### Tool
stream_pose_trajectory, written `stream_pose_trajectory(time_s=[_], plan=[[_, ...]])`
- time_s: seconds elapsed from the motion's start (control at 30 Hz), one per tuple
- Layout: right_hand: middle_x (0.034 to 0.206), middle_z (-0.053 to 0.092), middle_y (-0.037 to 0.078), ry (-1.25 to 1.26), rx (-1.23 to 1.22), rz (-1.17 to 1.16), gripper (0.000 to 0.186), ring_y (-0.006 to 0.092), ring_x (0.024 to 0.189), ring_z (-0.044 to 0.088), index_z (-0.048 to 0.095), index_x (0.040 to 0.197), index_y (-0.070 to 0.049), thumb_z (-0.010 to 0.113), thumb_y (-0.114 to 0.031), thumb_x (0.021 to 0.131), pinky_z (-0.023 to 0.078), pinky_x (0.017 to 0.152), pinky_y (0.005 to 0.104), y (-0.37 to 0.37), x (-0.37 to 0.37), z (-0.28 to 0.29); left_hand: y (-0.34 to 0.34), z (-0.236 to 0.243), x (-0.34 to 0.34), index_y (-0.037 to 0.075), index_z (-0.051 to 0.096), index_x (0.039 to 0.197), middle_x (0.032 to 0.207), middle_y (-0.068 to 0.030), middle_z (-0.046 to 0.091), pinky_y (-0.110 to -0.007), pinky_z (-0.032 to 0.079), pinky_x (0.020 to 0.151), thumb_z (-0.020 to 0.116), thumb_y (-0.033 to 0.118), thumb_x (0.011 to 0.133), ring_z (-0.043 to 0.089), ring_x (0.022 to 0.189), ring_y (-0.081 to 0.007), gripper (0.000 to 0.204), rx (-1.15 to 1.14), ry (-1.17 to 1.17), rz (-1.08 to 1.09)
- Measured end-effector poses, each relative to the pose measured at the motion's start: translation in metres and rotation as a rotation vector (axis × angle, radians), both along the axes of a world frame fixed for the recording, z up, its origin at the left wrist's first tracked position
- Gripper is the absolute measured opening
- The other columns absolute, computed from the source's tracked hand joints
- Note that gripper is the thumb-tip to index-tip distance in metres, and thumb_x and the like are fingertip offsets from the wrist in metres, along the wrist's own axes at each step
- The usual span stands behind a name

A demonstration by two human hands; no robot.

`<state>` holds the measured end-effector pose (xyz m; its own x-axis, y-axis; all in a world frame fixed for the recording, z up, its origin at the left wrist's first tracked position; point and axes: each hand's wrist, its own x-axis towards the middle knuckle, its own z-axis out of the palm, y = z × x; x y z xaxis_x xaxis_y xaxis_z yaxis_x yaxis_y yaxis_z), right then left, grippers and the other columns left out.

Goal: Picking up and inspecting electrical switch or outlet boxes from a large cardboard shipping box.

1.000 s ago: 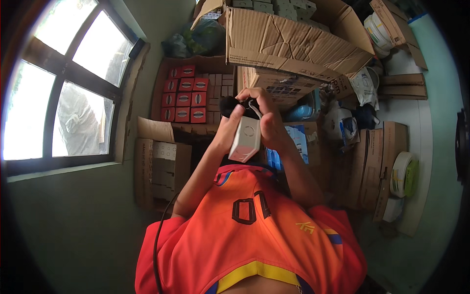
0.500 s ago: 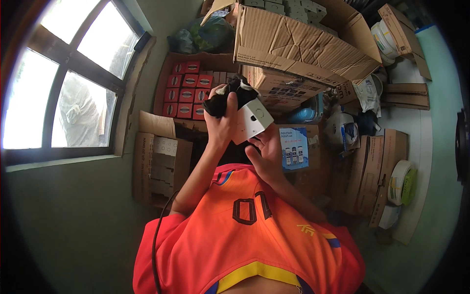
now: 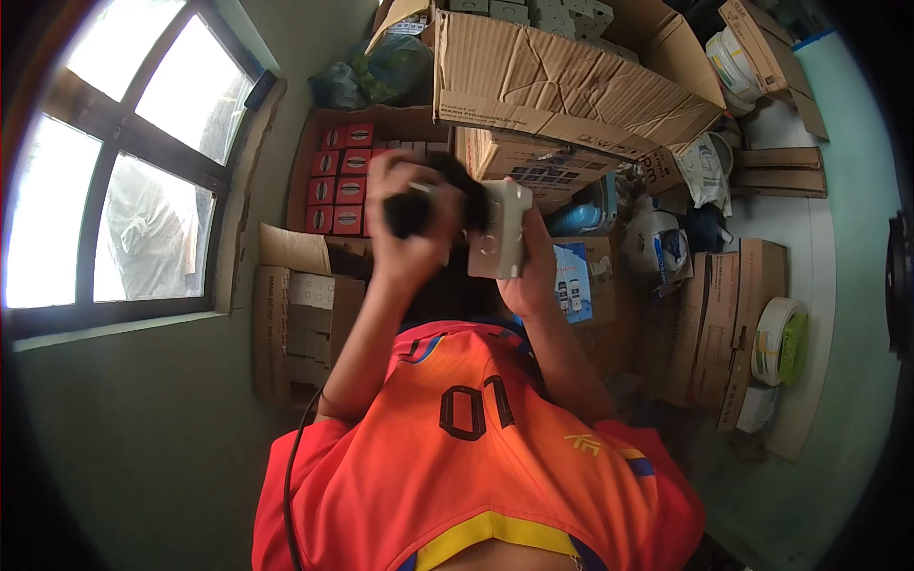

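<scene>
My left hand [image 3: 414, 243] is closed round a bunched black cloth [image 3: 407, 213], smeared by motion. Part of the black bundle reaches over to the left edge of a pale grey-white plastic box [image 3: 487, 246], which looks like an electrical wall box with round knock-out marks. From the right, my right hand [image 3: 533, 271] grips this box, fingers behind it and along its right side. The box stands upright in front of my chest. Whether the cloth touches it is hard to tell because of the blur.
Beyond my hands, a carton holds several small red boxes [image 3: 324, 190]. A large open carton [image 3: 571, 86] is filled with grey boxes. At left sits a carton of white boxes [image 3: 309, 290] below a window [image 3: 143, 190]. Cable rolls [image 3: 773, 338] and cartons stand at right.
The plastic box has turned upright, and my right hand now grips its right side. My left hand with the black cloth has moved left, off the box's top, and is blurred.
</scene>
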<state>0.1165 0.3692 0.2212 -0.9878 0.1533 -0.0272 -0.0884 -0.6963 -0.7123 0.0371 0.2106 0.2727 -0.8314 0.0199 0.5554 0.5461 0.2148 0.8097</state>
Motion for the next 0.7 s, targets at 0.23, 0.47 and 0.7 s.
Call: stream_pose_trajectory(time_s=[0.23, 0.47, 0.7], plan=[[0.132, 0.061, 0.006, -0.053, 0.341, -0.192, 0.050, 0.0122, 0.118, 0.057, 0.049, 0.149, -0.001, 0.042, -0.034, 0.112, 0.045, 0.103, 0.0294, -0.022, -0.001, 0.018, 0.013, 0.017, 0.009, 0.001, 0.057, 0.076, 0.086, -0.0164, 0.053, -0.041, 0.048, 0.064, 0.076, 0.008, 0.070, 0.055, 0.072, -0.0339, 0.022, 0.003, 0.036, -0.023], [0.130, 0.062, 0.006, 0.138, 0.778, -0.363, 0.048, 0.0076, 0.114, 0.055, 0.050, 0.149, 0.000, 0.040, -0.030, 0.112, 0.044, 0.101, 0.0269, -0.014, -0.019, 0.031, 0.014, 0.011, 0.026, 0.001, 0.053, 0.075, 0.089, -0.0175, 0.057, -0.035, 0.047, 0.072, 0.063, 0.002, 0.067, 0.057, 0.075, -0.0295, 0.014, 0.087, 0.202, -0.204], [0.130, 0.063, 0.008, -0.076, 0.597, -0.235, 0.048, 0.0105, 0.110, 0.058, 0.054, 0.145, -0.001, 0.043, -0.034, 0.111, 0.046, 0.097, 0.0267, -0.011, -0.028, 0.032, 0.015, -0.002, 0.018, 0.001, 0.051, 0.072, 0.080, -0.0144, 0.055, -0.034, 0.046, 0.067, 0.065, 0.004, 0.070, 0.057, 0.073, -0.0256, 0.014, 0.130, 0.092, -0.102]])
